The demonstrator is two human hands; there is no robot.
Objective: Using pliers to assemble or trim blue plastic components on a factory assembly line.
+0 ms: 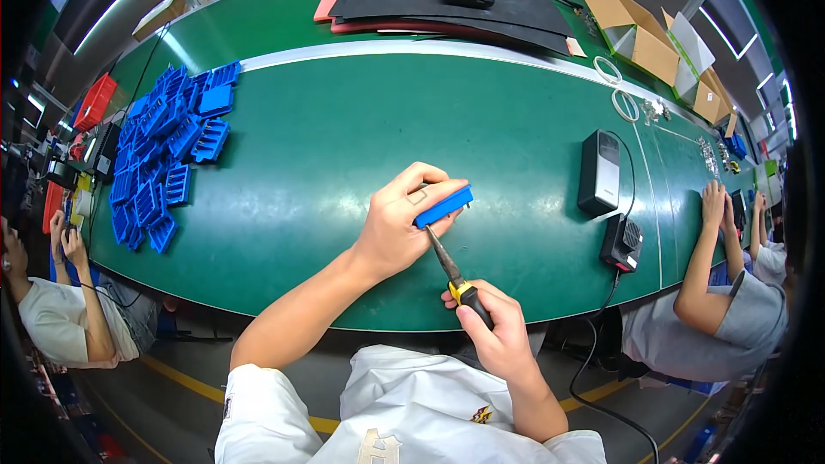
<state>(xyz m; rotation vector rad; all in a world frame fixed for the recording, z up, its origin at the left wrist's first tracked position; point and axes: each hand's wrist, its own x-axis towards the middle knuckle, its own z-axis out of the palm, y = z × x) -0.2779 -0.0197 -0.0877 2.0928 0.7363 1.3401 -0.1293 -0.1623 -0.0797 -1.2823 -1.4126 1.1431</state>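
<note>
In the middle of the green table, my left hand (397,219) is closed around a small blue plastic housing (443,206), held tilted between thumb and fingers. A thin metal bit shows at the housing's right end. My right hand (497,326) grips a pair of needle-nose pliers (468,294) with yellow and black handles. Their long dark jaws point up and left, with the tips at the housing's lower left end. Whether the jaws pinch anything cannot be made out. A heap of similar blue plastic housings (159,155) with slotted compartments lies to the left.
Right of my hands stand a grey and black box-shaped device (600,174) and a black adapter (620,243) with cables. Black sheets (524,0) and open cardboard boxes (640,39) lie at the back. Co-workers sit at the left (64,318) and right (709,318).
</note>
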